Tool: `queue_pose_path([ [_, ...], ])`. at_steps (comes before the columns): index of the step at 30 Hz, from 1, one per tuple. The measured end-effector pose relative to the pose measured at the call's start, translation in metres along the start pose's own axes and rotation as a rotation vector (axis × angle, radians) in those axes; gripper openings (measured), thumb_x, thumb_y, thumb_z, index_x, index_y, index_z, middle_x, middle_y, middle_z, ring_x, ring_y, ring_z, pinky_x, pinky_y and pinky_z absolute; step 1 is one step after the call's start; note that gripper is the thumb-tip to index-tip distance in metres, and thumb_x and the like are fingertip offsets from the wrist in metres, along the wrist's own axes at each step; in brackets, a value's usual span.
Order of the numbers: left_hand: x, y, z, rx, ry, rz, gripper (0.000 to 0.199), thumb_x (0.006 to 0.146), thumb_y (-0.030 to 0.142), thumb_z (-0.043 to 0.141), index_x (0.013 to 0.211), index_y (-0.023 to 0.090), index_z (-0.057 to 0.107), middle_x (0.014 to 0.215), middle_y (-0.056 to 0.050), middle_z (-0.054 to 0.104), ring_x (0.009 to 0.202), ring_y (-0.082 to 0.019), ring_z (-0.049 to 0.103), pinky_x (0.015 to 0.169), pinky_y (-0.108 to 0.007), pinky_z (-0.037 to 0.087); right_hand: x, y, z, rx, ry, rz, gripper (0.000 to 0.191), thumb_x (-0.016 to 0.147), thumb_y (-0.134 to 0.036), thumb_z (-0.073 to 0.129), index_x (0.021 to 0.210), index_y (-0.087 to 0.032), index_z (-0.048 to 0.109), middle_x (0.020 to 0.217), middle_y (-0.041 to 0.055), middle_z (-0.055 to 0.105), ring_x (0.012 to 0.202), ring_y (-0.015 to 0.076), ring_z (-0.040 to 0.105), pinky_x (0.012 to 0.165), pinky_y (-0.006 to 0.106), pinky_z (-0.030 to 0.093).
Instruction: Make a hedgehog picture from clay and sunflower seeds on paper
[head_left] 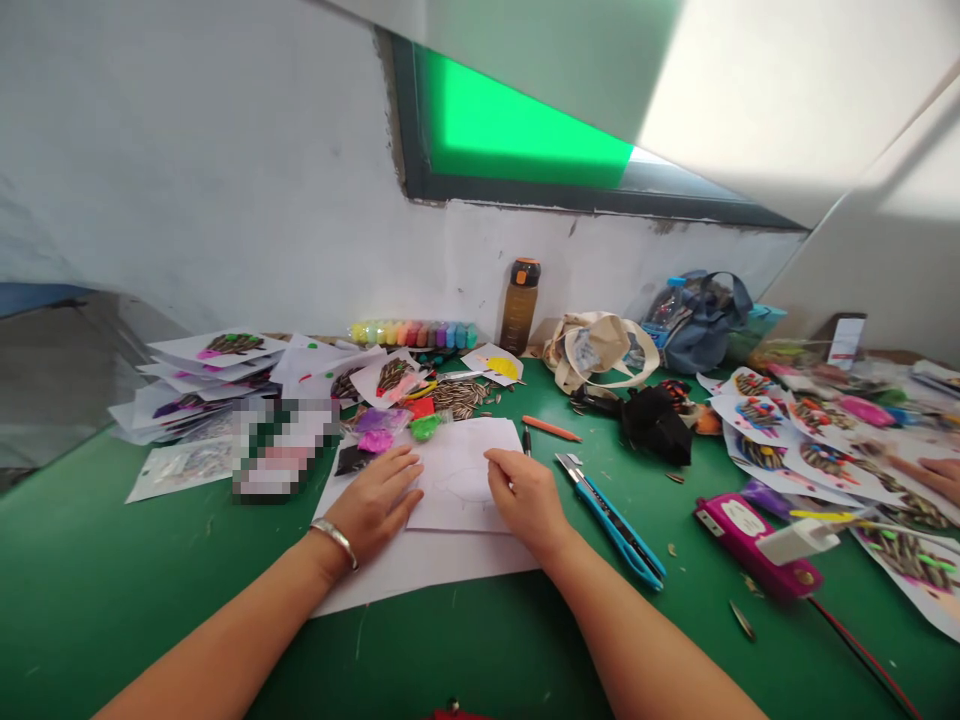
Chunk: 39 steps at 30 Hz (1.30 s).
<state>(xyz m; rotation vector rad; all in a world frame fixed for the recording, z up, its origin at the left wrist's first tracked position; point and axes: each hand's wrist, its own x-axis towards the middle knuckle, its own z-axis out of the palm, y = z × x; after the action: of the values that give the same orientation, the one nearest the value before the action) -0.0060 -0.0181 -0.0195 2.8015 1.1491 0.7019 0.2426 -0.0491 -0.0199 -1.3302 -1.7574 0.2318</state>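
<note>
A white sheet [457,510] with a faint pencil outline lies on a larger white paper [427,570] on the green table. My left hand [379,500], with a silver bracelet at the wrist, rests on the sheet's left side, fingers apart and holding nothing. At the sheet's right edge is my right hand [525,495], its fingers curled in; what they hold, if anything, is hidden. Just beyond it lie a black pen [526,441] and an orange pencil [553,430]. A blue box cutter [615,530] lies to the right of my right hand.
Sunflower seeds [461,397] and clay packets [375,428] lie behind the sheet. Stacked papers [202,370] stand at the left. A bottle [520,308] stands by the wall. At the right are a magenta power strip [757,545], seed pictures [810,430] and another person's hand [941,478].
</note>
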Motion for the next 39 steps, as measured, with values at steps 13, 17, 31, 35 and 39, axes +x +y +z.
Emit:
queue_pose_path([
  [13,0.001,0.006,-0.003,-0.01,0.115,0.013,0.029,0.091,0.019,0.044,0.106,0.019,0.069,0.108,-0.011,0.07,0.107,-0.023,0.062,0.099,-0.045,0.05,-0.001,0.008,-0.004,0.061,0.063,0.147,0.025,0.087,-0.023,0.047,0.096,-0.02,0.07,0.086,0.0047,0.073,0.078,0.0191,0.067,0.074,0.029,0.051],
  [17,0.005,0.0,0.001,-0.019,0.226,0.111,0.024,0.089,0.017,0.048,0.1,0.017,0.069,0.1,-0.01,0.071,0.1,-0.022,0.065,0.093,-0.041,0.054,-0.001,0.014,-0.001,0.057,0.05,0.18,0.025,0.087,-0.024,0.047,0.095,-0.019,0.07,0.083,0.0044,0.073,0.076,0.0188,0.068,0.071,0.028,0.051],
  [31,0.009,-0.017,0.003,-0.063,0.31,0.063,0.014,0.089,0.018,0.054,0.095,0.016,0.066,0.095,-0.008,0.071,0.095,-0.02,0.064,0.089,-0.037,0.054,0.0,0.011,0.003,0.047,-0.02,0.215,0.025,0.088,-0.025,0.048,0.096,-0.017,0.07,0.082,0.0057,0.073,0.077,0.0189,0.069,0.073,0.028,0.052],
  [35,0.009,-0.016,0.002,-0.061,0.301,0.062,0.013,0.089,0.017,0.055,0.096,0.015,0.066,0.097,-0.008,0.07,0.097,-0.02,0.063,0.09,-0.037,0.053,-0.002,0.008,0.001,0.068,-0.029,0.204,0.025,0.088,-0.025,0.048,0.097,-0.016,0.07,0.082,0.0059,0.073,0.076,0.0183,0.068,0.073,0.027,0.052],
  [39,0.009,-0.014,0.001,-0.053,0.282,0.074,0.014,0.089,0.016,0.055,0.096,0.015,0.066,0.098,-0.009,0.07,0.098,-0.021,0.063,0.09,-0.039,0.053,-0.004,0.003,-0.002,0.084,-0.03,0.202,0.024,0.088,-0.025,0.049,0.097,-0.017,0.07,0.082,0.0054,0.073,0.076,0.0177,0.068,0.073,0.027,0.052],
])
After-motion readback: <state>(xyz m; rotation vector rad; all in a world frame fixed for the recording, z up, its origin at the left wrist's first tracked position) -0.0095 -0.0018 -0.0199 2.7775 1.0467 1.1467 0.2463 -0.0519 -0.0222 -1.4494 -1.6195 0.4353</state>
